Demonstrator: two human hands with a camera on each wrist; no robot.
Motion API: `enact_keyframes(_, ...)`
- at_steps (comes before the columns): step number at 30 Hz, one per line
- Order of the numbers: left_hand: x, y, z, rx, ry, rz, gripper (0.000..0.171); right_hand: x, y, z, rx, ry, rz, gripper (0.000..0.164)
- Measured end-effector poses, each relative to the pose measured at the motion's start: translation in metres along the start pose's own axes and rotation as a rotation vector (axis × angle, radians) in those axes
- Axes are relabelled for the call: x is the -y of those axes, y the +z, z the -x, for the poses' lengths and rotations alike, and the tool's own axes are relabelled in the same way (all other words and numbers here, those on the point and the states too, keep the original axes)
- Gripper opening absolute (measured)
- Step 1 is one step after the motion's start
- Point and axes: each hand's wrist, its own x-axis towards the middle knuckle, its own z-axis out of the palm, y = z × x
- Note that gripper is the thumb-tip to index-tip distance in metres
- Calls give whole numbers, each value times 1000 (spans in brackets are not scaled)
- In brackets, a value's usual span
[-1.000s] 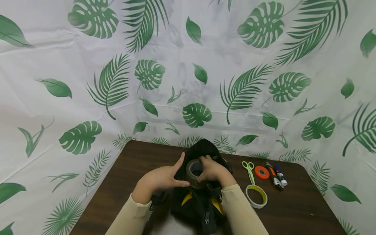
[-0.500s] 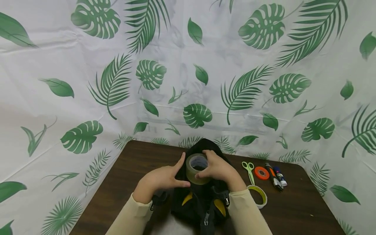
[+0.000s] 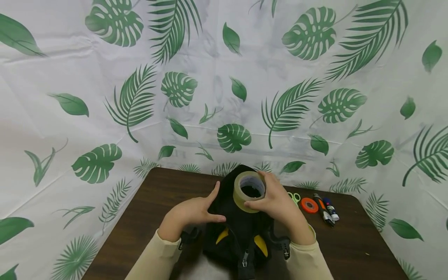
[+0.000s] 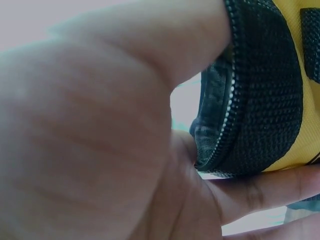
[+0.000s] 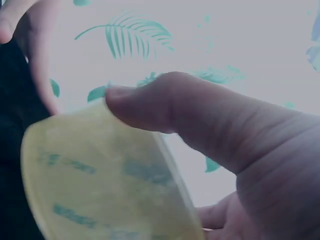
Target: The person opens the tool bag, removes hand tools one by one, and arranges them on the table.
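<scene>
A wide roll of clear yellowish packing tape [image 3: 241, 199] hangs over the black bag, its hollow core facing up. My right hand [image 3: 276, 200] grips its right side, the thumb across the near face. The thumb presses the tape's printed side [image 5: 100, 175] in the right wrist view. My left hand [image 3: 192, 216] holds the left edge of the black bag [image 3: 224, 241], thumb and forefinger spread apart. Up close in the left wrist view, the bag's zippered rim [image 4: 232, 100] lies between the left thumb and fingers [image 4: 270, 192]. The bag's inside is mostly hidden.
On the dark wooden table [image 3: 350, 249], right of the bag, lie green-handled scissors [image 3: 294, 197], an orange tape roll [image 3: 309, 205], an orange and black cutter [image 3: 324, 210] and a blue glue stick [image 3: 331, 209]. A leaf-patterned cloth [image 3: 196, 116] hangs behind.
The right hand has lifted the packing tape up out of the bag's opening and carried it rightward, now hiding the white tape roll and part of the scissors. The left hand has stayed put.
</scene>
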Motion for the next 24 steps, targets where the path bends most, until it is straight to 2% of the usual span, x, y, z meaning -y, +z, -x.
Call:
enact_keyframes(6, 1, 1, 1, -2, 6, 1, 122, -10, -15, 21, -122, -12, -33, 116)
enact_keyframes(13, 1, -2, 0, -10, 4, 0, 123, -30, -24, 33, -264, -1, -57, 118)
enact_keyframes(15, 1, -2, 0, -6, 4, 4, 122, -42, -20, 36, -340, 1, -79, 117)
enact_keyframes(18, 2, -1, 0, -1, 3, 6, 122, -63, -7, 39, -498, -3, -126, 115)
enact_keyframes(21, 2, -1, 0, 7, 6, 4, 122, -86, 7, 46, -665, 9, -199, 113)
enact_keyframes(24, 2, -2, -1, 11, 13, 6, 121, -110, 12, 54, -797, 39, -285, 110)
